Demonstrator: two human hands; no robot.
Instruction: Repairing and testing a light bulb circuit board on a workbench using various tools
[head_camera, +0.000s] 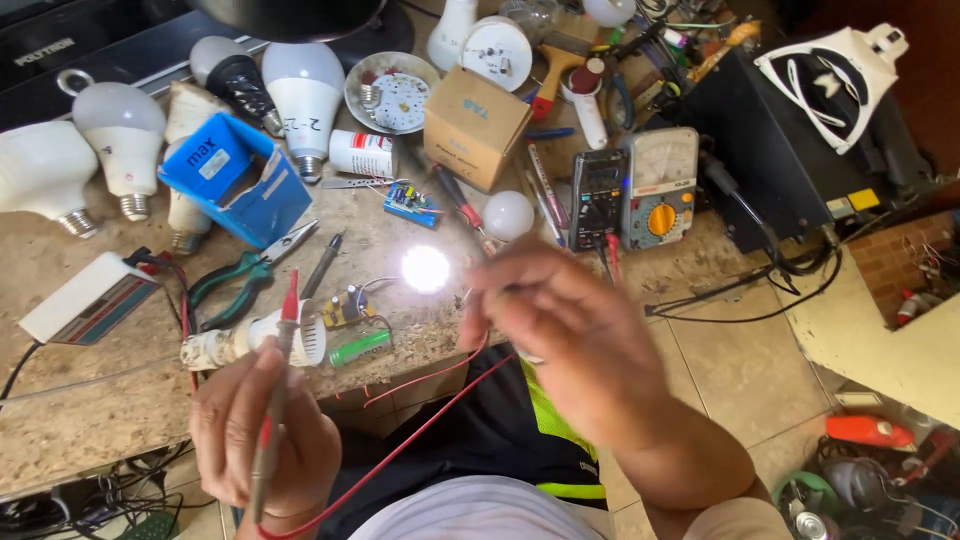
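Left hand (262, 430) grip closed on a red probe (278, 385), tip up, touching the white bulb base (262, 343) lying on the table (70, 400) edge. Right hand (575, 340) is blurred, fingers pinched on something thin, can't tell what; it sits just right of a lit LED disc (426, 268), glowing bright white. Small circuit board (343, 307) and green capacitor (359, 348) between bulb base and disc. Green-handled pliers (240, 275) just left. Two multimeters (635, 195) behind the right hand.
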